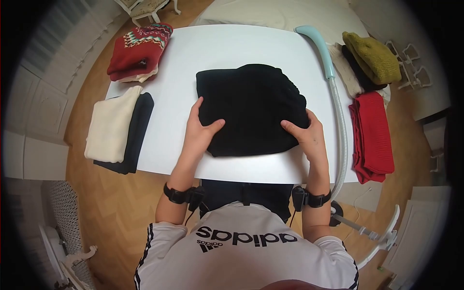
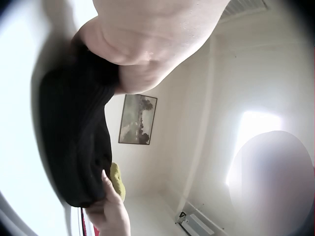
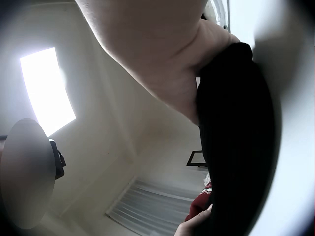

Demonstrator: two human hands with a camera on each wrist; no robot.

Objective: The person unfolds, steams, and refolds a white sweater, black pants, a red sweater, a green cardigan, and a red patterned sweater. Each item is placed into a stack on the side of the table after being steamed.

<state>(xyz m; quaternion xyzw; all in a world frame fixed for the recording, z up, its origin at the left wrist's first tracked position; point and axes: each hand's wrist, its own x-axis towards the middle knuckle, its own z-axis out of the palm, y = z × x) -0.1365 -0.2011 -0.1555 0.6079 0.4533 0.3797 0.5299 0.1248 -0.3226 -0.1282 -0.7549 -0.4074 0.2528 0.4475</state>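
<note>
A folded black garment (image 1: 251,111) lies as a thick bundle on the white table, its right edge gathered. At its left side my left hand (image 1: 199,131) grips it, thumb on top and the other fingers along and under the edge. On the opposite side my right hand (image 1: 310,136) holds it the same way, the fingertips hidden by the cloth. From the left wrist view the black garment (image 2: 74,142) shows edge-on as a thick layer, with the right hand (image 2: 110,214) at its far end. Its dark side (image 3: 236,137) fills much of the right wrist view.
On the table's left are a red patterned sweater (image 1: 142,50) and a cream folded garment (image 1: 113,128) over a dark one. Along the right runs a pale-blue steamer head (image 1: 316,46) with its hose (image 1: 340,130). Beyond it lie an olive knit (image 1: 374,58) and red folded knitwear (image 1: 372,135).
</note>
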